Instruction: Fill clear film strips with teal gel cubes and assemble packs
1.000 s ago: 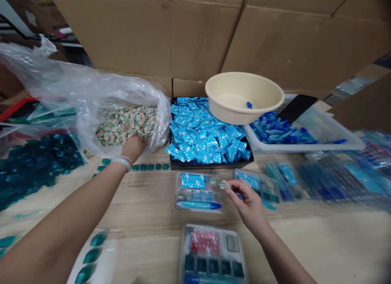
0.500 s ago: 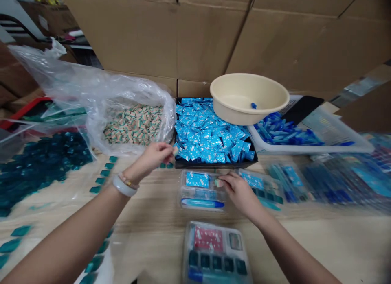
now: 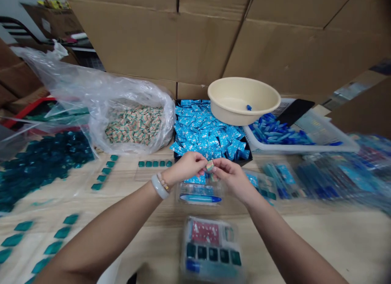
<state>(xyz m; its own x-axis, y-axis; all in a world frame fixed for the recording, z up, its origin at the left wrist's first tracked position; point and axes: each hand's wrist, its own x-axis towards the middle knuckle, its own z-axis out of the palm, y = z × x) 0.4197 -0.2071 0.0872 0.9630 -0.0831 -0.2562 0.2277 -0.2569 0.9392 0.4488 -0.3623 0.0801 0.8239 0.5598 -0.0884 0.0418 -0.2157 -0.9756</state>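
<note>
My left hand [image 3: 193, 167] and my right hand [image 3: 232, 176] meet above a clear plastic tray [image 3: 200, 190]. Both are closed in a pinch around a small beige-and-green square piece [image 3: 209, 165] at their fingertips. Just below it, by my right fingers, a second such piece shows in part. In the tray lie a blue printed packet [image 3: 195, 180], partly covered by my hands, and a blue pen-shaped stick [image 3: 200, 198]. Nearer to me, a blurred filled case [image 3: 212, 249] holds a red packet and a row of dark teal squares.
A plastic bag [image 3: 134, 125] of beige-green pieces, a black box [image 3: 210, 129] of blue packets, a cream basin [image 3: 244, 101] and a white basket [image 3: 330, 143] of blue sticks stand behind. Teal pieces [image 3: 49, 166] lie left; filled trays [image 3: 332, 182] line the right.
My left hand has moved right from beside the bag, bringing a small square piece to my right hand. My right hand has shifted slightly up and left. The view has shifted a little.
</note>
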